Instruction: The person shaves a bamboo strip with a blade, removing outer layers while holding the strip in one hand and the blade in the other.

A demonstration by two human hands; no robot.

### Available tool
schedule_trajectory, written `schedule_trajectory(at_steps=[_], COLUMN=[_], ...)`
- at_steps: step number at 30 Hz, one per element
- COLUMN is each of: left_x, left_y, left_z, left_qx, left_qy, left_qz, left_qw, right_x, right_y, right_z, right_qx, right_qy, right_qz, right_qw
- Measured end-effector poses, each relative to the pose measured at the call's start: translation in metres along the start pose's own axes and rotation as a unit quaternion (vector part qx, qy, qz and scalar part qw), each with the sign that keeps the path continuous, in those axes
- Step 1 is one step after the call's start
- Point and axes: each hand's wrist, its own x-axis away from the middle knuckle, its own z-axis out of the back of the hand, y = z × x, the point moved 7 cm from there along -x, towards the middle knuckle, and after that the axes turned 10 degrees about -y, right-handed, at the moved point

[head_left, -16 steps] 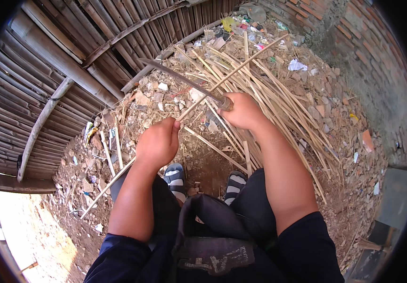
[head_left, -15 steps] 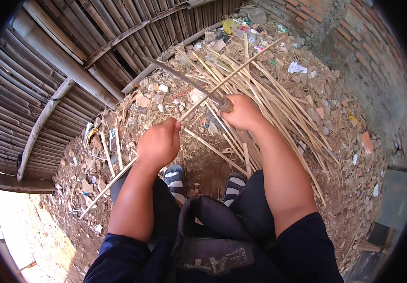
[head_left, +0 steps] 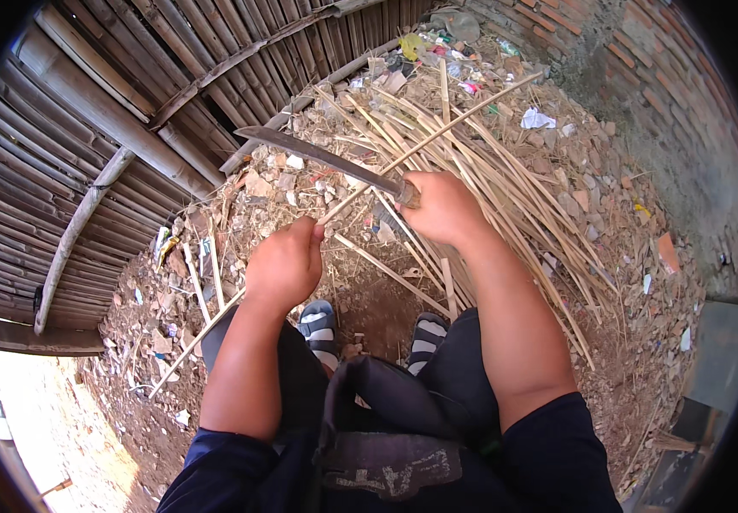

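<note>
My left hand (head_left: 285,263) is closed around a long thin bamboo strip (head_left: 471,111), which runs slantwise from beside my left knee up to the far right. In my right hand (head_left: 444,205) is the wooden handle of a machete (head_left: 326,158). Its long dark blade points to the far left and crosses the strip just beyond my left fist; whether the edge touches the strip I cannot tell. Beyond and right of my right hand lies a loose heap of split bamboo strips (head_left: 514,197) on the ground.
A bamboo slat wall (head_left: 70,179) closes off the left, and a brick wall (head_left: 659,94) stands at the right. Rubble and litter (head_left: 258,184) cover the ground. My sandalled feet (head_left: 319,329) are below my hands. A grey panel (head_left: 717,355) leans at the right edge.
The machete's blade has turned so more of its flat side shows, and its tip has swung left. The bamboo strip has slid slightly toward the far right.
</note>
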Motion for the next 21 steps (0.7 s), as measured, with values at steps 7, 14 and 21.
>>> schedule_trajectory(at_steps=[7, 14, 21], left_x=[-0.005, -0.006, -0.004], left_y=[-0.007, -0.001, -0.016], left_z=[-0.005, -0.008, 0.0], left_qx=[-0.035, 0.018, 0.109], left_qy=[-0.024, -0.053, -0.046], left_qz=[-0.005, -0.027, -0.031], left_qw=[0.999, 0.998, 0.992], right_x=[-0.015, -0.02, -0.008], right_y=[0.044, 0.067, -0.003], right_z=[0.008, 0.006, -0.004], right_qx=[-0.094, -0.099, 0.044], right_qy=[0.049, -0.004, 0.003], right_qz=[-0.019, -0.08, 0.034], right_qw=[0.994, 0.992, 0.998])
